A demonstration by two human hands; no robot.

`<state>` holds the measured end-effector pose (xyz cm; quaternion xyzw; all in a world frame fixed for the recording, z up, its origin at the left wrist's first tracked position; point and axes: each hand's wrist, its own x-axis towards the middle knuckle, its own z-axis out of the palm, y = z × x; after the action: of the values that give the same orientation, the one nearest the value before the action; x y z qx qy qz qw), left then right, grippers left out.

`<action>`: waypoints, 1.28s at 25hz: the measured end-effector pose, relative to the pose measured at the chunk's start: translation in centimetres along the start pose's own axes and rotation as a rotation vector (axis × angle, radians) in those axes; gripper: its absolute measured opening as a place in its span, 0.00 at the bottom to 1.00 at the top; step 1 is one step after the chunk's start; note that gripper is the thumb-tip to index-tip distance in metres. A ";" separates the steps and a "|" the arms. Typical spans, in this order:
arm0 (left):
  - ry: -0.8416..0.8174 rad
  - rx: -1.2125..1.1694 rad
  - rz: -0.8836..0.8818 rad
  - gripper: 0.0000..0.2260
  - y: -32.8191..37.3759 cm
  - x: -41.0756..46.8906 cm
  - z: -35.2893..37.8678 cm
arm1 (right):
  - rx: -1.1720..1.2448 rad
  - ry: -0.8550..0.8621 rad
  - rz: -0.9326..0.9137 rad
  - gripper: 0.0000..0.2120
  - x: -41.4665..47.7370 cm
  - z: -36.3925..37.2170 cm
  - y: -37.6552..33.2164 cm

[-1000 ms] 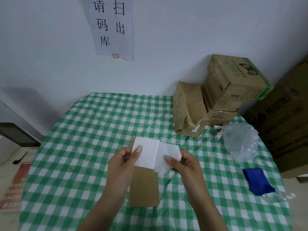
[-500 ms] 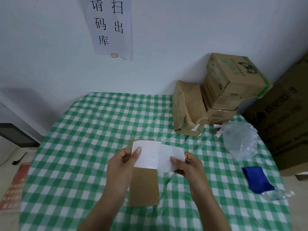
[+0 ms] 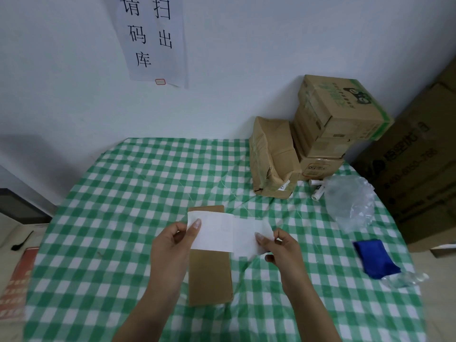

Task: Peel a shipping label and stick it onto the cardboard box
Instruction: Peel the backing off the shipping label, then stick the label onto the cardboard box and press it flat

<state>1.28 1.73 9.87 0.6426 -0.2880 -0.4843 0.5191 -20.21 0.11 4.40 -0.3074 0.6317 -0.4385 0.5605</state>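
A green-and-white checked cloth (image 3: pixel 118 218) is covering the surface, which is sitting against a pale wall (image 3: pixel 246 58). A paper sign (image 3: pixel 151 38) with black characters is hanging on that wall above the far edge. To the left, a strip of floor (image 3: pixel 9 243) is showing, with a red printed sheet (image 3: pixel 17 280) lying on it.

At the far right corner, cardboard cartons (image 3: pixel 330 129) are standing stacked, the top one carrying green print. A crumpled brown parcel (image 3: pixel 271 156) is leaning just beside them. A large dark carton (image 3: pixel 419 174) is standing off the right edge. None of these containers is showing what it holds. Near the stack, a clear plastic bag (image 3: pixel 350 203) is lying crumpled, with small white tubes (image 3: pixel 317 190) beside it. A blue cloth (image 3: pixel 375 261) is resting near the right edge.

The flat cardboard box (image 3: pixel 209 277) is lying in the middle of the surface, its long side running away from the person. The shipping label (image 3: pixel 213 233) is being held above the box's far half. The left hand (image 3: pixel 172 245) is pinching the label's left edge between thumb and fingers. The right hand (image 3: pixel 281 248) is gripping the backing paper (image 3: pixel 249 239), which is extending rightward from the label.
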 end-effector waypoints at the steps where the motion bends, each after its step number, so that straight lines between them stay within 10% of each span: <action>1: 0.000 0.001 -0.002 0.11 0.0 -0.1 0.1 | -0.008 0.005 0.012 0.12 0.2 -0.1 0.5; 18: 0.181 0.058 -0.036 0.13 0.0 1.6 -3.9 | -0.020 0.374 0.312 0.10 3.6 -4.5 11.7; 27: 0.085 0.043 -0.098 0.10 -1.4 0.2 -2.4 | -0.331 0.414 0.539 0.30 4.7 -6.5 15.5; 32: 0.061 0.080 -0.092 0.13 -2.0 0.1 -1.8 | -0.554 0.492 0.272 0.36 4.6 -4.7 11.7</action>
<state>2.70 2.91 7.95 0.6901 -0.2612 -0.4759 0.4785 -24.47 2.07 -8.21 -0.2463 0.8765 -0.2336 0.3413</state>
